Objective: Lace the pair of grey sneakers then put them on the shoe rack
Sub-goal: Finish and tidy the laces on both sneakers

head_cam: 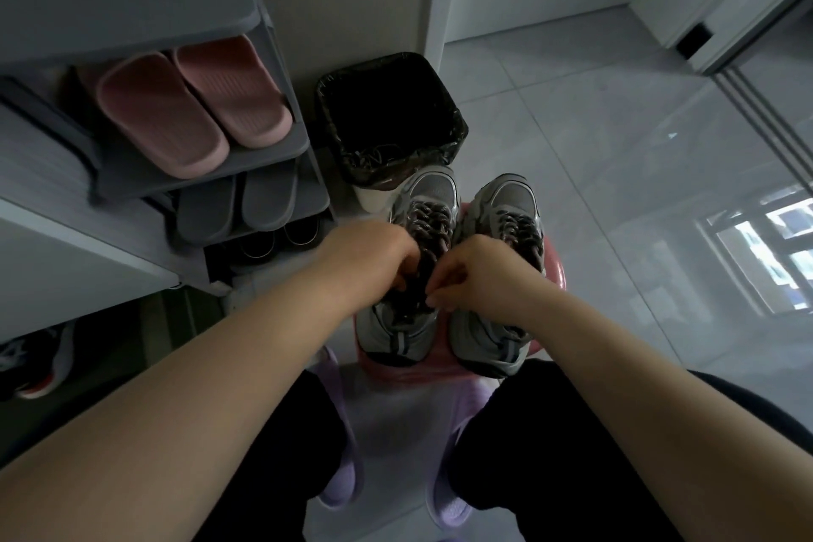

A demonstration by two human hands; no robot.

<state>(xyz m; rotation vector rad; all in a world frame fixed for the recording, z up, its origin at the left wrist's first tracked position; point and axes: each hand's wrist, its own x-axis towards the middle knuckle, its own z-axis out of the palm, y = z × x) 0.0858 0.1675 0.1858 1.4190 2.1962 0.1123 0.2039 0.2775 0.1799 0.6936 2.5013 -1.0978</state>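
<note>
Sneakers (433, 194) (512, 200), two grey; left hand (374, 253) and right hand (481, 277) pinch one's laces (429, 229).

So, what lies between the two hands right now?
In the head view, only the dark laces of the left-side grey sneaker lie between the left hand and the right hand; both hands' fingers seem to pinch them.

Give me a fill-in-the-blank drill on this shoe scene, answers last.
Both grey sneakers stand on a ____ stool.
The left hand and right hand pinch laces on the ____ sneaker.
On the shoe rack, pink slippers sit on the shelf ____ the grey slippers.
Answers: pink; left; above.
</note>
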